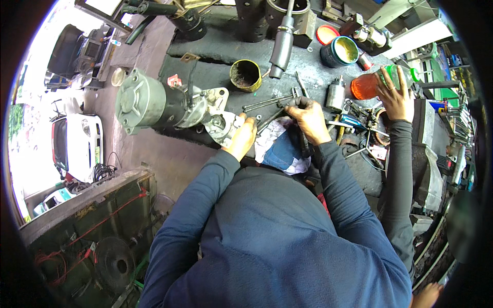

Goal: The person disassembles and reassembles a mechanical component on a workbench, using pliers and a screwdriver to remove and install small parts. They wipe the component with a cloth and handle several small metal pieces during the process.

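Observation:
A starter motor (141, 102), a silver-grey metal cylinder with a cast nose housing, lies across the left edge of the workbench. My left hand (242, 137) is closed round the end of its nose housing. My right hand (310, 119) is closed, fingertips pinched at the end of a dark slim rod (269, 121) that slants down toward my left hand. What kind of rod it is, I cannot make out. Beyond it two long thin bolts (268, 102) lie on the bench. Beneath my hands is a blue and white cloth (282, 149).
A co-worker's hand (395, 95) rests on a bottle of red liquid (363, 86) at the right. An open tin (245, 75), a tub of yellowish grease (345, 50), a metal cylinder (336, 95) and scattered hand tools (354, 120) stand or lie about. A grey air tool (282, 49) hangs above the bench.

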Demonstrator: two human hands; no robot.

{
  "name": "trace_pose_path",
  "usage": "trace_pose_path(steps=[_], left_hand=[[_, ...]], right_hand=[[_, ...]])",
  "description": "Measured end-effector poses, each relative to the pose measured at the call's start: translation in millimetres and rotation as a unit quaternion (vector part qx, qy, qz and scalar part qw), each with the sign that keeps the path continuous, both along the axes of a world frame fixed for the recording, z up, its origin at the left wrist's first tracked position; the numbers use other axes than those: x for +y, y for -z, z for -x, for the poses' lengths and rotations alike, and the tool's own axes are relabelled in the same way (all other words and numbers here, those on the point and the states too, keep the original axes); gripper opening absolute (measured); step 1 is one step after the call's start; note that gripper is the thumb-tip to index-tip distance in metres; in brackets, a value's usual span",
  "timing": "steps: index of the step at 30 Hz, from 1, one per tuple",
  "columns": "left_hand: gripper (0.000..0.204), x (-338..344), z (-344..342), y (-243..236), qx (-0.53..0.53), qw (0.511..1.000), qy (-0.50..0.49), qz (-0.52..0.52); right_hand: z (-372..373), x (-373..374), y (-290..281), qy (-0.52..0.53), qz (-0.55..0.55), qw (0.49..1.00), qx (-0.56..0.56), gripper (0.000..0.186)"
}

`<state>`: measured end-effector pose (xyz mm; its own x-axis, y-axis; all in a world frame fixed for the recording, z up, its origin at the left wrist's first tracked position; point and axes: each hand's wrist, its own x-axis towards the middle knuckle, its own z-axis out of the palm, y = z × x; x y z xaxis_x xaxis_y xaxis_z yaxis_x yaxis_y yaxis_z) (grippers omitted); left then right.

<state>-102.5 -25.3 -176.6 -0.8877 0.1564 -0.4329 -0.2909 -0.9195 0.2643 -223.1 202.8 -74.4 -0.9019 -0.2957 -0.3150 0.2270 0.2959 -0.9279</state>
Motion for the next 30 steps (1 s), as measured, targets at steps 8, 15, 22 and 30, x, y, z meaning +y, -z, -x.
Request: trace_pose_path(steps=[8,15,22,30], left_hand=[[0.028,9.3,20.1,-57.5,0.154,0.423,0.15,0.88],[0.029,1.7,-29.2,-59.0,0.028,0.725,0.123,0.677],[0.024,-13.5,-61.1,-135.9,-0.068,0.888,0.111,0.441],[0.017,-11.8,-71.3,-134.7,-0.116,0.972,0.049,0.198]], right_hand=[[4.4,16.9,10.7,0.014,0.32,0.928,-0.19,0.016],[37.2,-10.6,8.7,-0.209,-0.395,0.794,0.413,0.011],[49.1,-7.3,8.6,-0.346,-0.411,0.713,0.45,0.013],[86.9,-22.1,3.9,-0.525,-0.409,0.584,0.464,0.029]])
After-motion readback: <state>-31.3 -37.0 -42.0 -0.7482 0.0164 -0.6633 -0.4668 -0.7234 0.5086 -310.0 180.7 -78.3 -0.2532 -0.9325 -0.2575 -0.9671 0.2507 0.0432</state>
